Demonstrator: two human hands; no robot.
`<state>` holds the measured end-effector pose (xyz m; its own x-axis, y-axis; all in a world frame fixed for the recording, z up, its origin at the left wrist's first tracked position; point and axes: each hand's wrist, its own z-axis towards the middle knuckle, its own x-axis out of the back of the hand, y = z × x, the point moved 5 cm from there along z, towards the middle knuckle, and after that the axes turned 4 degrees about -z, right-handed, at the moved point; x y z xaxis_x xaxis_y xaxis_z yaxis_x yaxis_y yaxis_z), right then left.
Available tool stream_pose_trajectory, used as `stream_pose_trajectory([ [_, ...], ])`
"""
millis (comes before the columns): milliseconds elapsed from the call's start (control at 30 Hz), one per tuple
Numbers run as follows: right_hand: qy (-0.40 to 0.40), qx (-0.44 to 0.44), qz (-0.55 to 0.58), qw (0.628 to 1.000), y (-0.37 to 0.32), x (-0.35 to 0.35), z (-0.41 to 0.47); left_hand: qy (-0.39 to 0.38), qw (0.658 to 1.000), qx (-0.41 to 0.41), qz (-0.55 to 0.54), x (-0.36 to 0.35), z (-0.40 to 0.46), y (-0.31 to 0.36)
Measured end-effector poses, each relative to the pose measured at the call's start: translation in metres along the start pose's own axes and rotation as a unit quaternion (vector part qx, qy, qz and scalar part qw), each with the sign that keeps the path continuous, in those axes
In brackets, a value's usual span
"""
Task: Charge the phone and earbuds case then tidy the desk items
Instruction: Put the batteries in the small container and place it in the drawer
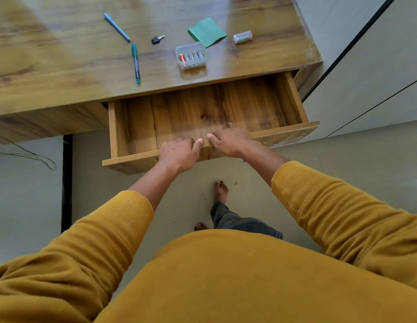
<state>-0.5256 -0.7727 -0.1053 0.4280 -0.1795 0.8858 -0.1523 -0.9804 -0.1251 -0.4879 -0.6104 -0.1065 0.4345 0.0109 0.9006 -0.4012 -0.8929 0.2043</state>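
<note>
both hands, left hand [179,153] and right hand [228,142], curl their fingers over the open drawer [291,101] front edge, gripping it.

My one head view looks steeply down over the wooden surface [62,66] edge, near, floor below

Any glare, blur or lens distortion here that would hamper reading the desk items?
Head view: broad window glare streaks the desk top; items stay legible; fingers on the drawer front slightly motion-blurred; wide-angle bends the edges.
</note>
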Motion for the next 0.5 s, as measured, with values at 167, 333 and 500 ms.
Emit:
stream_pose_trajectory([
  [167, -0.027, 0.005, 0.014, 1.0, 0.0, -0.012, -0.015, -0.022, 1.0, 0.003, 0.004, -0.01, -0.017, 0.003],
  [333, -0.036, 0.013, 0.015, 0.999, -0.001, -0.026, -0.036, -0.051, 0.999, 0.006, 0.003, -0.021, -0.036, 0.007],
  [500, -0.08, 0.014, 0.046, 0.996, 0.001, -0.037, -0.049, -0.111, 0.993, 0.011, -0.033, -0.025, -0.049, 0.007],
])
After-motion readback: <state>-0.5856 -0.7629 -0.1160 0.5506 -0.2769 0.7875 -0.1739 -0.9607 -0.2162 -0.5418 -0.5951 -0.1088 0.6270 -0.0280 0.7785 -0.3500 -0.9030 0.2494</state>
